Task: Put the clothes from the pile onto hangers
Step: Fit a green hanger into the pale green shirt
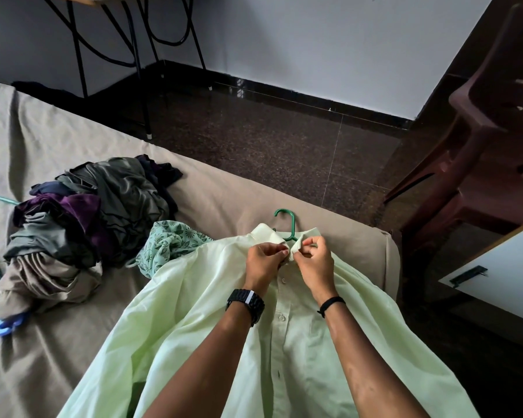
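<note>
A pale green shirt (284,342) is lying flat on a bed (73,342) covered in a tan sheet, front side up, with a green plastic hanger (286,221) already inside it. Only the hanger's hook is showing, sticking out past the collar.

The left hand (261,257) is pinching one side of the collar opening and the right hand (313,257) is pinching the other, both sets of fingers curled on the cloth just below the hook. They appear to be closing the top button.

The shirt's long axis is running from the collar, at the far end near the bed's edge, back toward the person, with the button placket down the middle. The hook is pointing away from the person, toward the dark floor.

The fabric looks thin, soft and light, likely to crumple and slide off the hanger unless fastened. The collar and the hook seem the best places to hold it.

To the left of the shirt, a pile of dark clothes (85,212) is waiting on the bed, with a green leaf-print garment (169,245) lying between pile and shirt.
</note>
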